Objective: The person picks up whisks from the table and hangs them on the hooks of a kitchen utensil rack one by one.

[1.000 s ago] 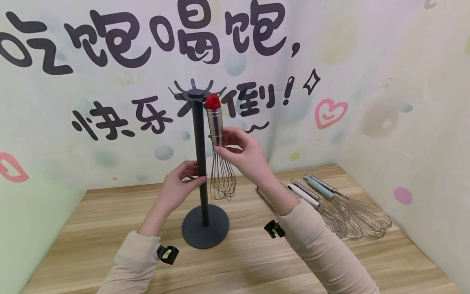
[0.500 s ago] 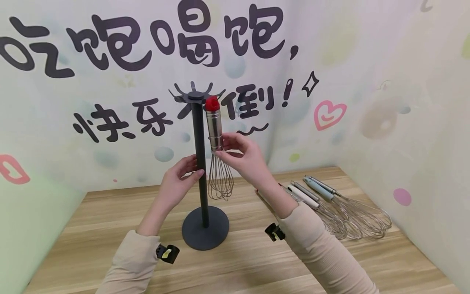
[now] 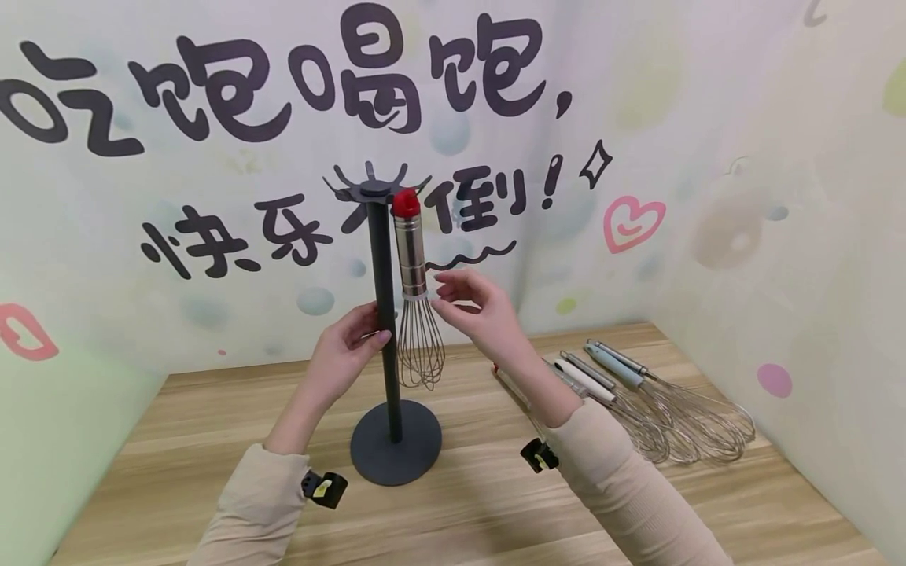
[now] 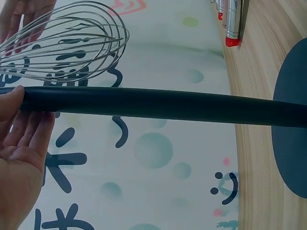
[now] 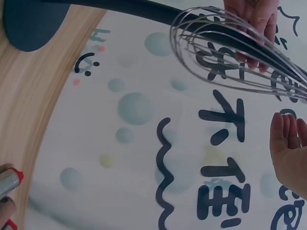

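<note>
A dark stand with a round base and a ring of upturned hooks stands upright on the table; my left hand (image 3: 345, 354) grips its pole (image 3: 383, 275) about halfway up, thumb in front. From a hook on the right side hangs a whisk (image 3: 410, 248) with a steel handle and red end cap, wires downward beside the pole. Just right of the whisk's collar is my right hand (image 3: 481, 314), its fingers loosely bent with a gap to the handle. The right wrist view shows this right hand (image 5: 290, 158) holding nothing, apart from the whisk wires (image 5: 216, 43).
Several whisks lie side by side at the right of the wooden table (image 3: 212, 440), among them one with a white handle (image 3: 584, 377) and one with a light blue handle (image 3: 614, 363). A printed wall covering (image 3: 453, 134) rises behind the stand.
My right hand has let go of the whisk's handle and drawn slightly right. The whisk sank a little and now hangs from the stand. The left hand stays on the pole.
</note>
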Demonstrator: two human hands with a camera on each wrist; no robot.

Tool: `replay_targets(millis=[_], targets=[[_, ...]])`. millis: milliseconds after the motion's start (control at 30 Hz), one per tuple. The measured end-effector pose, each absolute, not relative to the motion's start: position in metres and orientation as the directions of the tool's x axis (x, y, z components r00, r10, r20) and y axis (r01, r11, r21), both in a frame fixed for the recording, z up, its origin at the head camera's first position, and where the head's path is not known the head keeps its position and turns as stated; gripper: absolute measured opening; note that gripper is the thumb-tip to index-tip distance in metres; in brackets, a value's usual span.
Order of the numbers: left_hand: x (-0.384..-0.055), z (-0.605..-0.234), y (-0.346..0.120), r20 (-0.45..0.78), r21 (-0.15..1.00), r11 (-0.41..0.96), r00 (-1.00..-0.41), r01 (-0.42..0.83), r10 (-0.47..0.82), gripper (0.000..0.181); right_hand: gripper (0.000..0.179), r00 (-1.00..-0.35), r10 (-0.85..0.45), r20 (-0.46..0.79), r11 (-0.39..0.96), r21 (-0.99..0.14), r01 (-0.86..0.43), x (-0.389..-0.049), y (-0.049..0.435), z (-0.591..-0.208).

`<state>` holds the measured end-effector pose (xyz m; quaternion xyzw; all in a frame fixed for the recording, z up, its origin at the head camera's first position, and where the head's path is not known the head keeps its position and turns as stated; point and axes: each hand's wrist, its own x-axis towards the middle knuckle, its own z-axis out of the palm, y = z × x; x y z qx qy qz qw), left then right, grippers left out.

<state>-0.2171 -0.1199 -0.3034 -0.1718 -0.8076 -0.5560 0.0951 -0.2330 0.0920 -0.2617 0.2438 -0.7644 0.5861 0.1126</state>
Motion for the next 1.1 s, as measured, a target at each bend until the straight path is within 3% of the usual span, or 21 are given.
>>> replay_targets(millis=[367,1100], targets=[[-0.22,-0.306,-0.12,0.344,0.881,0.281,-0.923,0.381,0.175,0.043,0.029,-0.938,-0.174,0.299,0.334,-0.878,-0.342,-0.248,0.123,-0.303],[-0.218,-0.305,-0.12,0.292,0.892,0.314,-0.945,0.324,0.146,0.041,0.026,-0.986,-0.04,0.163,0.598,-0.787,-0.154,-0.267,0.171,-0.385]])
